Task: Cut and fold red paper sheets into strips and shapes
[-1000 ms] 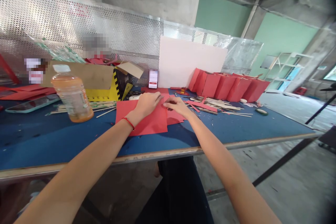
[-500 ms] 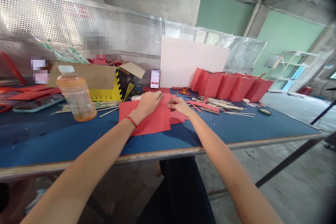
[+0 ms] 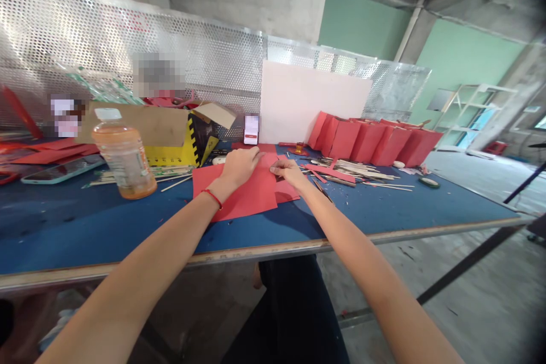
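My left hand (image 3: 241,168), with a red string around its wrist, lies on a sheet of red paper (image 3: 251,196), fingers together and reaching toward the sheet's upper edge. My right hand (image 3: 289,172) pinches the paper near the sheet's right side, its fingertips close to those of my left hand. Beneath and beside my right hand, a second red paper piece (image 3: 286,191) sticks out. The paper under my palms is hidden.
The blue-topped table (image 3: 85,227) holds a juice bottle (image 3: 124,154), a teal-cased phone (image 3: 63,169), a yellow-and-black box (image 3: 170,139), scattered wooden sticks (image 3: 358,173) and a row of folded red paper pieces (image 3: 371,139) before a white board (image 3: 313,102).
The whole scene sits slightly further right in the picture than a second ago. Both hands remain on the red paper, with no clear change in their hold.
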Motion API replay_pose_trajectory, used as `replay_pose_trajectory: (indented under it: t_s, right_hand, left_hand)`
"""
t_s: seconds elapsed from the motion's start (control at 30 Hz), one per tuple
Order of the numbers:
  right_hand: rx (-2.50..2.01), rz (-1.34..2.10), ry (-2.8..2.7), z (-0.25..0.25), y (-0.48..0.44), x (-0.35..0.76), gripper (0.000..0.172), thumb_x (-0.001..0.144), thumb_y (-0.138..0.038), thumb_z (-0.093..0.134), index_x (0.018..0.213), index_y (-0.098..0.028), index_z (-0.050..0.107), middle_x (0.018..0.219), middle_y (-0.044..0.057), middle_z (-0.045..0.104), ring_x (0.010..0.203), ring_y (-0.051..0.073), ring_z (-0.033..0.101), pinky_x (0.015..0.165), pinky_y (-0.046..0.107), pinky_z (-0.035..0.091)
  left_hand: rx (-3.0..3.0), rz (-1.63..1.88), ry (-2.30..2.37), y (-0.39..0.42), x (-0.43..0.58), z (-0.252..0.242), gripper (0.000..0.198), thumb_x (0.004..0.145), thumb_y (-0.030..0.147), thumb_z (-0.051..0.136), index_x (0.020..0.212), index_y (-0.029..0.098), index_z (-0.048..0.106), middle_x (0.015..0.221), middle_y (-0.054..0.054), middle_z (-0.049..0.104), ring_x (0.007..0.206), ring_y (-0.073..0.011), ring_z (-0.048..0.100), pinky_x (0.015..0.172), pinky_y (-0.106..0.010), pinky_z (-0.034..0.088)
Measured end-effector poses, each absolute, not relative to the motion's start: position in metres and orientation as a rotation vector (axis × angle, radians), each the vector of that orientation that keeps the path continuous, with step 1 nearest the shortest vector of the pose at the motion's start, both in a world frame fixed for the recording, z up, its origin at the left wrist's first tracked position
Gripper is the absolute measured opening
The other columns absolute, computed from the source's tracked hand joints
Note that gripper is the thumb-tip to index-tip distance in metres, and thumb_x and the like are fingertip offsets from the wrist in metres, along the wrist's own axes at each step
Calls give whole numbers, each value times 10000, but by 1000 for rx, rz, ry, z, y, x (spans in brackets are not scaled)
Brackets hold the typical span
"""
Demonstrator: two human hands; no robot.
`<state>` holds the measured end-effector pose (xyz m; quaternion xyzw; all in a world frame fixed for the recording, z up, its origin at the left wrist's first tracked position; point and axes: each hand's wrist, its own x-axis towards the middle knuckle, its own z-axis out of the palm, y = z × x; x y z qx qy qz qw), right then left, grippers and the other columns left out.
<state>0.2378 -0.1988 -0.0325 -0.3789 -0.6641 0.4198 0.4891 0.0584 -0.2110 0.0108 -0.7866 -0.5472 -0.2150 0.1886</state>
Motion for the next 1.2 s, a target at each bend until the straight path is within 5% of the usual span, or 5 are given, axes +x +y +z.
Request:
replay_pose_trajectory:
  t_s: [0.47, 0.83, 1.2]
  right_hand:
    - [-934, 907, -1566, -35, -196, 232, 173, 691, -299, 627, 570, -197, 557, 515, -35, 498, 530, 119, 496, 559, 261, 430]
    - [-925, 816, -1570, -35, -201, 237, 245, 775, -396, 638, 670, -203, 530, 587, -42, 505, 565, 113, 541, 571, 251, 538]
    - [-900, 738, -1713, -33, -208, 234, 223, 839, -387, 517, 756, -192, 588, 723, 6, 613, 637, 116, 575, 586, 230, 474]
  left_hand:
    - [-2149, -649, -1591, -211, 62, 9, 440, 1042, 435, 322, 1016, 191, 687, 941, -128, 762, 888, -322, 709, 634, -342, 368]
    - [-2033, -770, -1688, -203, 45, 11, 424, 1028, 466, 350, 1020, 213, 691, 919, -115, 757, 861, -310, 699, 601, -341, 308]
    - [-2141, -656, -1605, -204, 52, 7, 444, 1033, 447, 321, 989, 193, 683, 934, -141, 754, 867, -317, 702, 645, -347, 372]
